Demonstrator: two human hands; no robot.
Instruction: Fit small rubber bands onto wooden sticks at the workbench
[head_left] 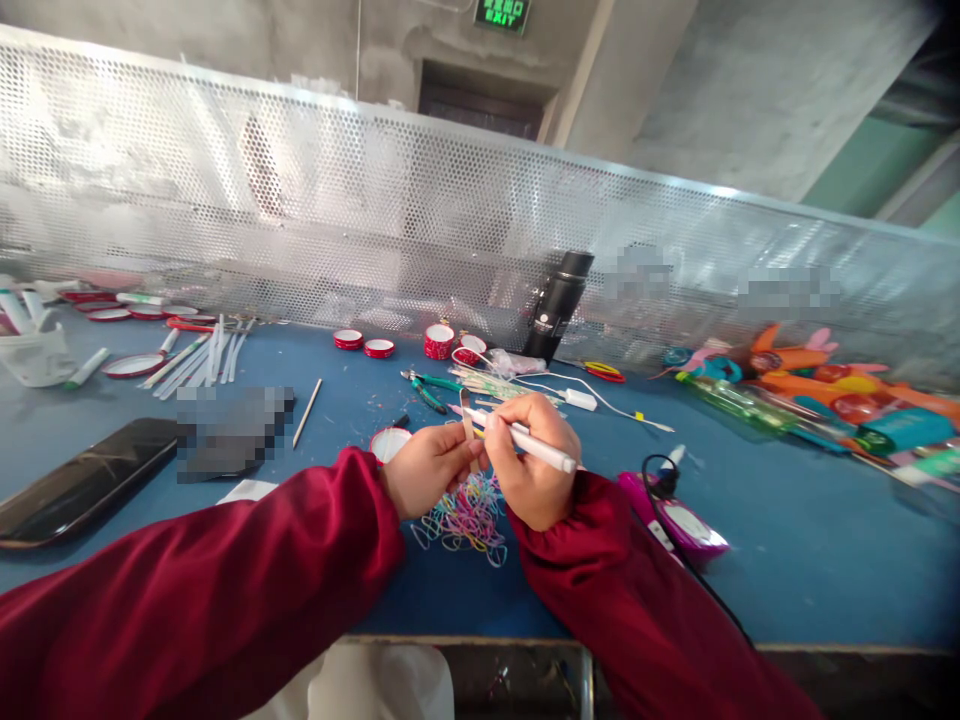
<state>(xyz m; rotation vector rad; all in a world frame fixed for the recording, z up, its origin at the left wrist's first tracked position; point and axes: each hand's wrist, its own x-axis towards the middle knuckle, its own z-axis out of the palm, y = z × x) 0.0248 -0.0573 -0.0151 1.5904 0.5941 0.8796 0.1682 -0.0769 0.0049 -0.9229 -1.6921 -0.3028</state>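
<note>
Both my arms wear dark red sleeves and meet over the blue table (pixel 787 540). My right hand (pixel 531 465) is closed round a white pen-like tool (pixel 525 440), its tip pointing left. My left hand (pixel 427 465) is pinched shut on a thin wooden stick (pixel 468 420) held upright between the two hands. Just below the hands lies a loose pile of thin coloured rubber bands (pixel 469 515). A round red-rimmed lid (pixel 388 442) sits just behind my left wrist.
A black phone (pixel 82 480) lies at left, green-handled pliers (pixel 429 388) and a black flask (pixel 556 305) stand behind the hands. Red-and-white tape rolls (pixel 439 341), white sticks (pixel 199 360), a purple device with a black cable (pixel 679 520) and colourful toys (pixel 810 385) crowd the table. A perforated metal screen (pixel 375 200) backs it.
</note>
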